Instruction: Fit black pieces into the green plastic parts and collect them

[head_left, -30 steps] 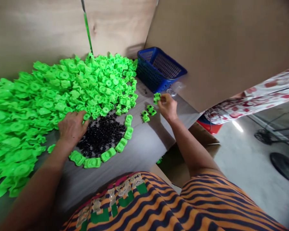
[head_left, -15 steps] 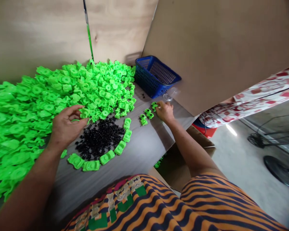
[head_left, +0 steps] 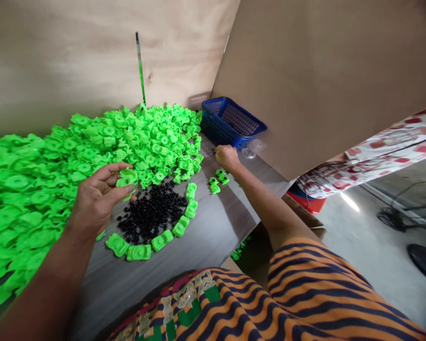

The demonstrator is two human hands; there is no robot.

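Note:
My left hand (head_left: 95, 196) is by the edge of the large heap of bright green plastic pieces (head_left: 92, 147). Its thumb and fingers pinch one green toy car body (head_left: 127, 178). Further off, my right hand (head_left: 228, 157) is closed in front of the blue basket, knuckles up; what its fingers hold is hidden. Two green toy cars with black parts (head_left: 218, 181) lie on the table just nearer to me. A pile of small black parts (head_left: 152, 210) lies between my hands, with a curved row of green car bodies (head_left: 162, 240) along its near side.
The blue plastic basket (head_left: 230, 125) stands against the brown side panel (head_left: 287, 94). A clear round plastic piece (head_left: 248, 153) lies beside it. Below the table's right edge is an open cardboard box (head_left: 255, 255) with green pieces inside. A plywood board (head_left: 74, 57) rises at the back.
My right hand has moved left, toward the basket's front. The third green car by its fingers no longer shows. My left hand keeps about the same place; the view has shifted slightly.

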